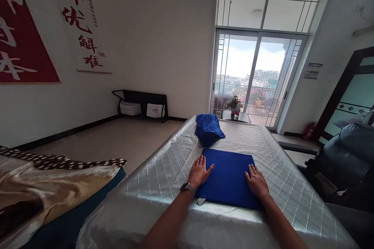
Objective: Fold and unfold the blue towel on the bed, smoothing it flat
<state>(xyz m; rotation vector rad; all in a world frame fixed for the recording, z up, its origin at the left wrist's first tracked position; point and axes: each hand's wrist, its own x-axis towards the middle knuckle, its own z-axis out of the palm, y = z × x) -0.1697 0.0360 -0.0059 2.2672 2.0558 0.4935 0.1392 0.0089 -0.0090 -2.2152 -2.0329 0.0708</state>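
A flat blue square cushion [228, 179] lies on a mattress [163, 167] with a quilted, shiny plastic-like cover. My left hand [199, 172] rests on the cushion's left edge, fingers stretched out and thumb apart. On its right edge my right hand [257, 181] lies flat with the fingers extended. A small white tag [201, 201] sticks out at the cushion's near left corner. Just beyond the cushion is a crumpled blue cloth [209, 128], apart from both hands.
To the left is another bed with a rumpled brown and cream blanket [73, 179]. Dark bags [344, 159] are piled at the right. Past the mattress's far end, a small table [242, 118] holds a potted plant [233, 103] and a bottle [237, 109], before a sliding glass door [257, 74].
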